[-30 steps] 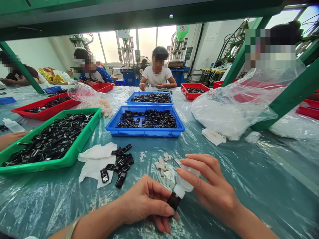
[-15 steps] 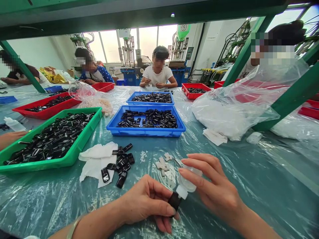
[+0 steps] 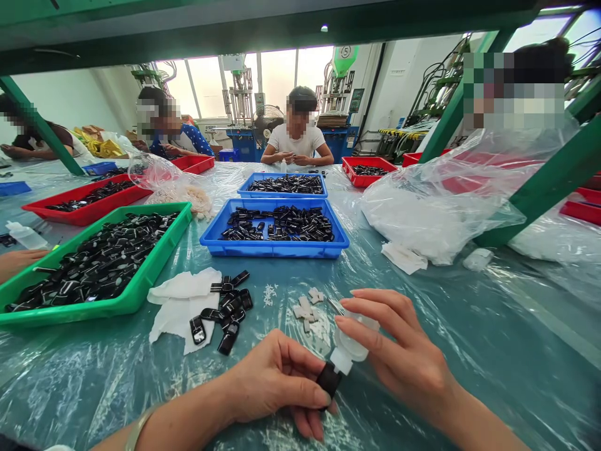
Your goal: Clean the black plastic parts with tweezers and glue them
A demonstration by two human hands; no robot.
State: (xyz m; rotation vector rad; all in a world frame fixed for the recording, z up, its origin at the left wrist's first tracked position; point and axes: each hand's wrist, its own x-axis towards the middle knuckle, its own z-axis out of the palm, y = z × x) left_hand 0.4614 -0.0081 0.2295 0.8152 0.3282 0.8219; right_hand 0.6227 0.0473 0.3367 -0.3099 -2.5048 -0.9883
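Note:
Near the front edge, my left hand (image 3: 282, 379) pinches a small black plastic part (image 3: 329, 379) between thumb and fingers. My right hand (image 3: 406, 354) grips a translucent squeeze bottle (image 3: 352, 338), tilted with its white cap end down against the black part. A thin metal tip (image 3: 335, 305), perhaps of tweezers, sticks out by my right fingers. Just beyond my hands lie several small white pieces (image 3: 306, 309) and tiny white slivers (image 3: 270, 294). To the left, a loose heap of glossy black parts (image 3: 230, 307) rests partly on a white cloth (image 3: 176, 313).
A green tray (image 3: 141, 299) and two blue trays (image 3: 275, 248) hold many black parts. Red trays (image 3: 82, 217) stand farther back. A clear plastic bag (image 3: 432, 219) lies at right beside a green post (image 3: 539, 181). Co-workers sit around the film-covered table; one hand (image 3: 21, 264) shows at left.
My hands keep almost the same pose, the bottle's tip shifting only slightly at the black part. Across the table, a co-worker's hands have come together, and a small bottle stands before them.

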